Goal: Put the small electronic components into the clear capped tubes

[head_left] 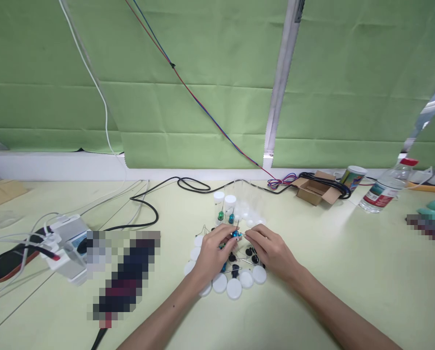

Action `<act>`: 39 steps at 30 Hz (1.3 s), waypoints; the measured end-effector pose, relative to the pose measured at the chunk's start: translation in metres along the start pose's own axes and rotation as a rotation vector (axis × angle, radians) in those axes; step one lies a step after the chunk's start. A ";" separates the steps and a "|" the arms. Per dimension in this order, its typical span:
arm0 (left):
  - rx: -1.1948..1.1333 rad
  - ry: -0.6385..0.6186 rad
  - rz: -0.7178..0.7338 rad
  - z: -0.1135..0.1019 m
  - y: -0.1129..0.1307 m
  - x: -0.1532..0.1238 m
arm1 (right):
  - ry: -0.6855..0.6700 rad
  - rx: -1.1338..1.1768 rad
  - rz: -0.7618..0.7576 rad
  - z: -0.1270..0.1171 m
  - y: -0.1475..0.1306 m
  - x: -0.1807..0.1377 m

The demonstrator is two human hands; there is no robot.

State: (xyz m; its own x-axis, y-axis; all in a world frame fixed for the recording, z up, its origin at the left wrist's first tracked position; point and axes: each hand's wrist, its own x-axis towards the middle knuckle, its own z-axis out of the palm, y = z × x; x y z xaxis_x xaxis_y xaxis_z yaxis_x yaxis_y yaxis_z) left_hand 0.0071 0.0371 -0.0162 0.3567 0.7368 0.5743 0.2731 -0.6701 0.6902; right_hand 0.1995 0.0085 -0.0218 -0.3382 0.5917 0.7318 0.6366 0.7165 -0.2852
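My left hand is closed in a pinch around a small shiny blue piece, which has a thin metal pin standing up from it. Close on its right, my right hand pinches a thin metal pin that points at the blue piece; whether the two touch is unclear. Below and between my hands lie several small black pieces with thin metal pins. White round caps form a curve around them. Just beyond stand white-lidded clear tubes, with a green piece and a blue-green piece.
A black cable winds along the back of the table. On the left are a white power strip and a blurred-out dark object. An open cardboard box, a can and a water bottle stand back right.
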 end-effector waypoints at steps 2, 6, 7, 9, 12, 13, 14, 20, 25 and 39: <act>-0.029 0.000 -0.022 0.000 0.001 0.000 | 0.012 0.025 -0.007 -0.001 -0.002 0.001; -0.010 0.012 -0.056 -0.001 0.002 -0.001 | 0.051 0.061 -0.032 -0.003 -0.005 0.003; -0.001 0.014 -0.062 -0.001 0.002 -0.002 | 0.063 0.065 -0.035 -0.003 -0.005 0.003; -0.001 0.017 -0.082 -0.001 0.001 -0.003 | 0.083 0.071 -0.036 -0.003 -0.006 0.003; -0.023 0.017 -0.125 -0.001 0.001 -0.004 | 0.101 0.085 -0.040 -0.002 -0.005 0.003; -0.029 0.019 -0.134 0.000 0.000 -0.004 | 0.105 0.089 -0.041 -0.002 -0.005 0.003; -0.033 0.021 -0.137 0.000 0.000 -0.003 | 0.110 0.092 -0.039 -0.002 -0.004 0.003; -0.034 0.017 -0.124 0.000 0.003 -0.003 | 0.127 0.109 -0.028 -0.001 -0.003 0.002; -0.035 0.018 -0.130 0.001 0.004 -0.004 | 0.143 0.132 -0.009 0.001 -0.002 0.001; -0.285 -0.010 -0.236 0.003 0.009 -0.003 | 0.164 0.138 0.020 0.003 0.000 -0.001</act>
State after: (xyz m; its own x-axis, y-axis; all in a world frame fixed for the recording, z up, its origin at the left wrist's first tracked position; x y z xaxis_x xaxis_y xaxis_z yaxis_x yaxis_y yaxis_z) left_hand 0.0111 0.0289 -0.0134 0.3225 0.8665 0.3810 0.0894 -0.4286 0.8991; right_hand 0.1980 0.0090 -0.0242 -0.2015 0.5463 0.8130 0.5372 0.7557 -0.3747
